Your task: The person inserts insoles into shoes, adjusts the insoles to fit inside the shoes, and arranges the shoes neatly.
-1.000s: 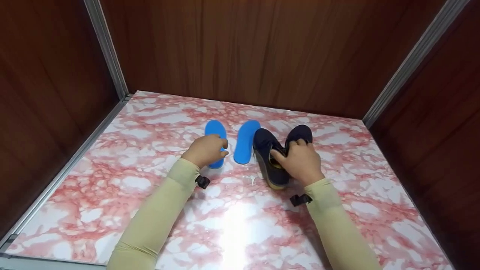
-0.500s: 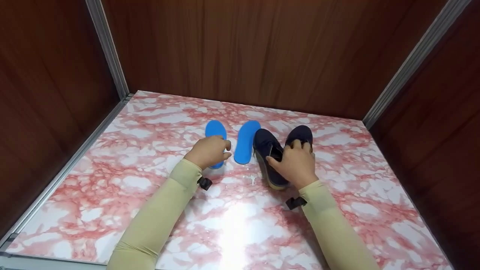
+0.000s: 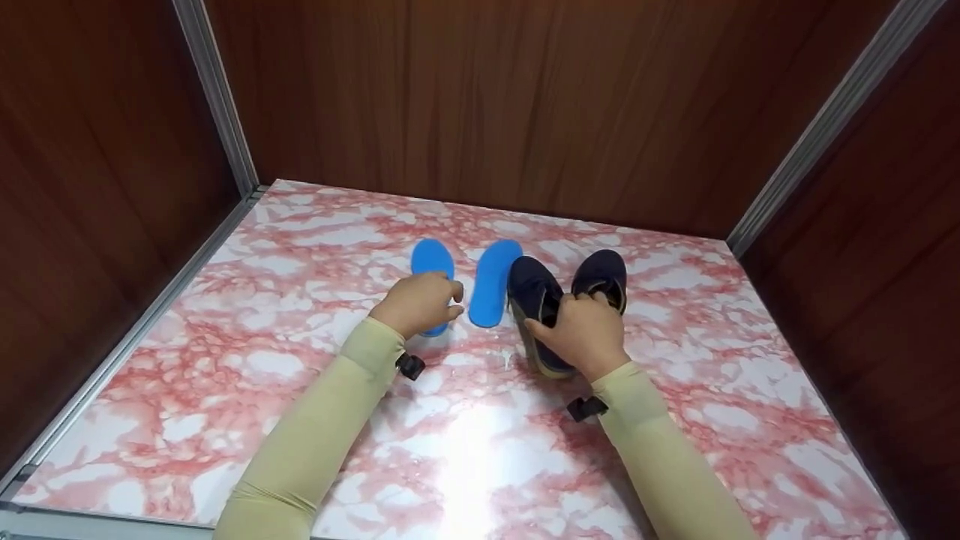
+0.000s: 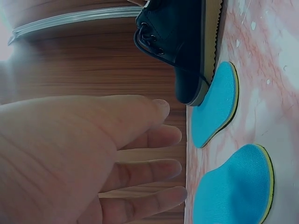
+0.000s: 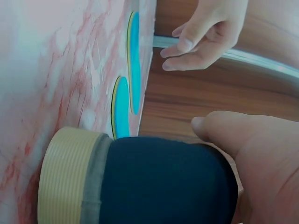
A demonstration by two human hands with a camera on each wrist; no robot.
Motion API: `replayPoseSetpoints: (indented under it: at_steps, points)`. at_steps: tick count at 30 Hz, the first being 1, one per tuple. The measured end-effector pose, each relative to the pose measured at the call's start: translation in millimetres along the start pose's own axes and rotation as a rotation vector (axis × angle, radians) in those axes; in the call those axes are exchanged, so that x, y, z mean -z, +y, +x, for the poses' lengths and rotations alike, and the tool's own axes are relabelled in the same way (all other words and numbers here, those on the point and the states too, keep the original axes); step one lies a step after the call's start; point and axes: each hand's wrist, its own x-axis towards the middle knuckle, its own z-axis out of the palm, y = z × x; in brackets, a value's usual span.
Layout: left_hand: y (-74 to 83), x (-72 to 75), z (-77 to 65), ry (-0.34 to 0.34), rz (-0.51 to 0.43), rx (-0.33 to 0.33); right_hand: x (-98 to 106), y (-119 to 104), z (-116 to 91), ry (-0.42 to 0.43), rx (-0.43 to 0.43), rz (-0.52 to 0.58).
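Two dark navy lace-up shoes stand side by side in the head view: a left shoe (image 3: pixel 534 281) and a right shoe (image 3: pixel 600 268). My right hand (image 3: pixel 585 334) hovers over the heel and opening of the left shoe. The right wrist view shows its thumb straight and apart from the navy heel (image 5: pixel 163 182); the heel hides the other fingers. My left hand (image 3: pixel 416 304) hangs over the left blue insole (image 3: pixel 432 255), fingers loosely spread and holding nothing. Beside it lies the right blue insole (image 3: pixel 491 289), its edge against the left shoe.
The table (image 3: pixel 300 420) has a red and white marbled top. Brown wood-grain panels (image 3: pixel 480 105) enclose it at the back and sides, with metal corner posts (image 3: pixel 217 97). A white glare lies near the front.
My right hand has shifted left, from between the two shoes to over the left one. My left hand has moved slightly right. Shoes and insoles stay where they were.
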Motion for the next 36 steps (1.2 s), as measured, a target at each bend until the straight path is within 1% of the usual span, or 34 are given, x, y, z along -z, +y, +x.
replayPoseSetpoints:
  at_steps: [4, 7, 13, 17, 20, 24, 29, 32, 36]
  points:
    - [1.0, 1.6, 0.6, -0.002, -0.007, 0.007, 3.3, -1.6, 1.7, 0.007, -0.002, -0.002]
    - [1.4, 2.2, 1.0, -0.01, -0.008, 0.012, 5.9, -1.8, 2.7, -0.004, -0.004, 0.006]
    - [1.5, 1.6, 0.1, -0.023, 0.0, 0.008, 10.0, -1.3, 3.6, -0.059, 0.003, 0.046]
    - [2.3, 1.0, -1.2, -0.035, -0.011, 0.014, 11.0, -1.8, 2.5, -0.095, 0.002, 0.057]
    - [3.6, 0.1, -1.9, -0.049, -0.026, 0.013, 10.6, -2.3, 1.1, -0.104, 0.003, 0.059]
    - [5.2, -1.5, -1.7, -0.06, -0.049, -0.024, 9.2, -2.3, -0.6, -0.096, 0.014, 0.058]
    - [7.6, -4.8, 0.8, -0.069, -0.084, -0.09, 9.5, -2.6, -1.5, -0.086, 0.009, 0.06]
    - [8.7, -10.4, 2.7, -0.085, -0.101, -0.128, 9.8, -3.1, -1.5, -0.08, 0.008, 0.062]
    - [9.0, -20.4, 3.9, -0.129, -0.12, -0.165, 9.4, -4.0, -1.4, -0.071, 0.015, 0.062]
